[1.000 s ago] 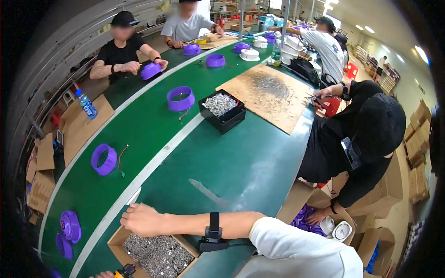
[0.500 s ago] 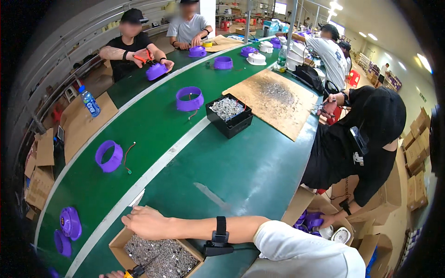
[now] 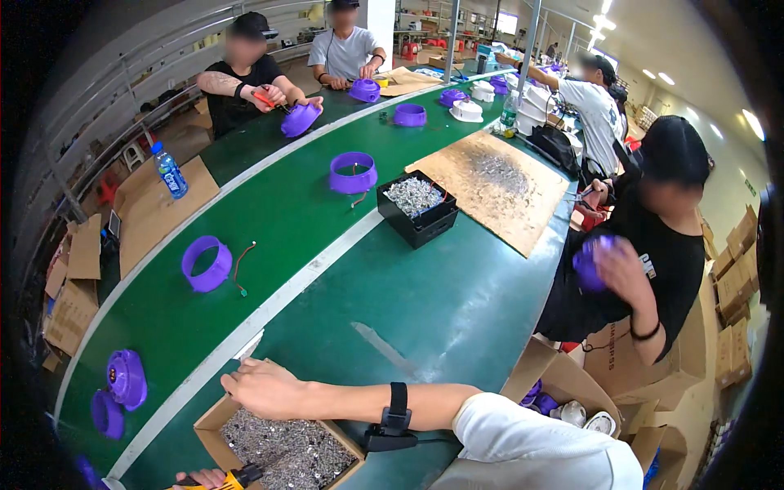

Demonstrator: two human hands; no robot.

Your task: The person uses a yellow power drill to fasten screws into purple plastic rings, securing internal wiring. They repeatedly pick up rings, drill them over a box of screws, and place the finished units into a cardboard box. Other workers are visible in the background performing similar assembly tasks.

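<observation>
At the lower left edge my left hand [image 3: 204,478] is wrapped round a yellow and black power screwdriver [image 3: 238,477], mostly cut off by the frame. Its front end lies over an open cardboard box [image 3: 214,415] of small metal screws [image 3: 286,445]. My right arm reaches in from the right, with a black strap [image 3: 397,408] on the forearm. Above the box's far edge, my right hand [image 3: 269,390] has its fingers curled together; anything in them is hidden. A whitish scrap [image 3: 250,346] lies just beyond it on the table.
Purple rings [image 3: 206,264] and a purple housing [image 3: 126,380] lie on the green belt [image 3: 286,224]. A black bin [image 3: 418,216] of metal bits stands beside a cardboard sheet [image 3: 498,184]. Co-workers sit across and to the right. An open carton [image 3: 563,384] stands at the lower right.
The view has shifted slightly. The power screwdriver's front end has moved a little right. The co-worker on the right has straightened up and lifted a purple part from the carton.
</observation>
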